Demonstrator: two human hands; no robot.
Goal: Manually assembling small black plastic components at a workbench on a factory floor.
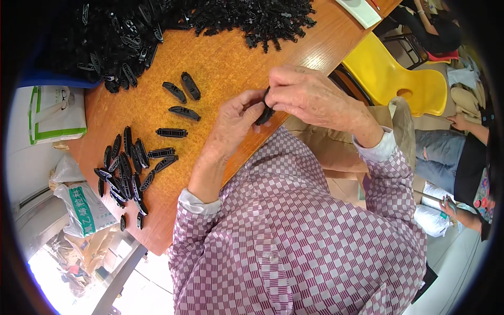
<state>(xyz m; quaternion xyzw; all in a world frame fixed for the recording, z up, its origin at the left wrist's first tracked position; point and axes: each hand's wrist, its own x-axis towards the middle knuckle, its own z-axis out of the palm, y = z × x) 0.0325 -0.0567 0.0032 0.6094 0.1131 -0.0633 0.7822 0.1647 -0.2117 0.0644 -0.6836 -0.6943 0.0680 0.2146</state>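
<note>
Close over the table's near edge, my left hand [240,116] grips a small black plastic part [266,114], its thumb and fingers pressed against the sides. My right hand [304,94] is closed at the upper end of the same part, with fingertips pinched together. Both hands cover much of the part, and I cannot make out whether a smaller piece sits between the right fingertips. Left of my hands lie several loose black elongated parts, among them one curved part [184,113] and one straight part [171,133].
A cluster of similar black parts [125,176] lies at the table's left. Large heaps of black pieces [252,21] cover the far side, partly in a blue container [63,81]. A yellow chair [396,79] stands right of the wooden table [210,58]. Other people are at the right.
</note>
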